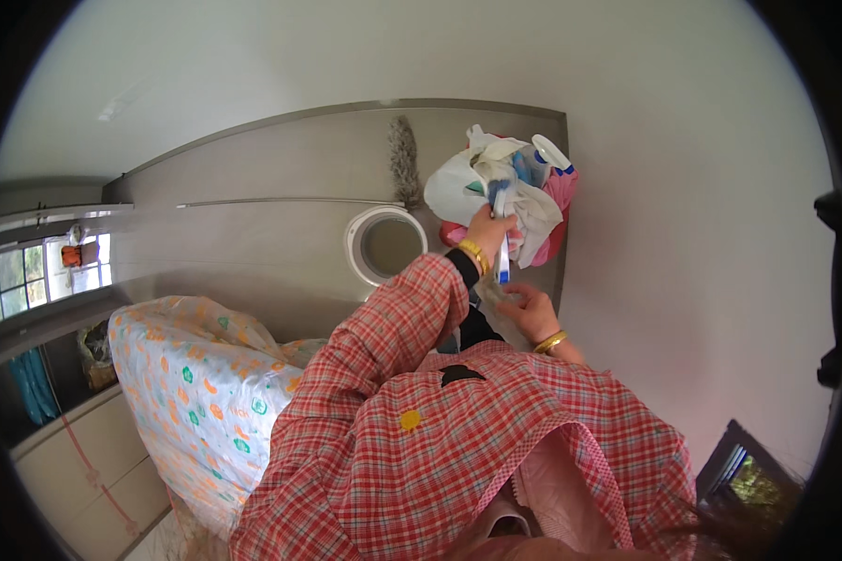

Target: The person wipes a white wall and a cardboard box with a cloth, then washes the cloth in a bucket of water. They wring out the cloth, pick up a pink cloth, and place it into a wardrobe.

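My left hand [490,233] grips a white and blue brush [503,242] by its handle, with the blue bristle end pointing away from me. Just below the handle's near end, my right hand [533,312] has its fingertips pinched on a thin translucent piece [495,298], which looks like plastic film. Beyond the brush sits a pink-red container [565,193], heaped with white cloths [459,186] and cleaning things. A spray bottle with a white trigger head [552,153] stands up out of this heap.
A round white bucket [353,242] holding murky water stands left of my left hand. Behind it lie a grey fluffy duster [403,158] and a thin pole [288,200]. A patterned plastic cover [203,400] drapes something at left. Walls meet in a corner beyond the container.
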`<state>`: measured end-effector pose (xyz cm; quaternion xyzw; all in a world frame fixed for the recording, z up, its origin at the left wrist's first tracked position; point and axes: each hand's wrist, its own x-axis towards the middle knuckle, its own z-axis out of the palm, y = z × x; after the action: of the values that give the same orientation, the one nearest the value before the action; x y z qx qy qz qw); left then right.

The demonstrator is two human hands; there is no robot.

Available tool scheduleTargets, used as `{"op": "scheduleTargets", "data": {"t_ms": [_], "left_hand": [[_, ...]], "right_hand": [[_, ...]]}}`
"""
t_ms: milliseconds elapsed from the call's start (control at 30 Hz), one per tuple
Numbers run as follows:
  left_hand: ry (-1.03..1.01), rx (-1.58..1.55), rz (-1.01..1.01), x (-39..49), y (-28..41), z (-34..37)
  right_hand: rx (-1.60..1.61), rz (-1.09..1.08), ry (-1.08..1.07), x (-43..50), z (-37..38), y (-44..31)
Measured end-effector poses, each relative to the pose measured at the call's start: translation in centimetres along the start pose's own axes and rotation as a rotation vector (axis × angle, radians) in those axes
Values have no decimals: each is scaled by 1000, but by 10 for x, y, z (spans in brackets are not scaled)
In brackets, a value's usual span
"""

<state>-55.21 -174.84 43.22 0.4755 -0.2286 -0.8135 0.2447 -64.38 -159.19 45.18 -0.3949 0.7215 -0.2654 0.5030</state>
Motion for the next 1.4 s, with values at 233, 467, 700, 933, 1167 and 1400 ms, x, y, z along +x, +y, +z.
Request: {"op": "scheduleTargets", "data": {"t_ms": [233,467,700,933,1167,1400], "left_hand": [[276,510,249,116,-12,-8],[275,940,309,118,-14,-15],[246,252,395,119,77,-46],[486,-304,484,111,209,-144],[559,1237,1266,55,231,-230],[394,779,1093,-40,201,-253]], "right_hand": [[24,135,-159,26,2,10],[276,-244,-298,47,18,-35],[168,-399,-417,64,84,-115],[113,-844,-605,65,147,-205],[215,-963,-724,54,238,-263],[405,-358,-656,76,243,-233]]}}
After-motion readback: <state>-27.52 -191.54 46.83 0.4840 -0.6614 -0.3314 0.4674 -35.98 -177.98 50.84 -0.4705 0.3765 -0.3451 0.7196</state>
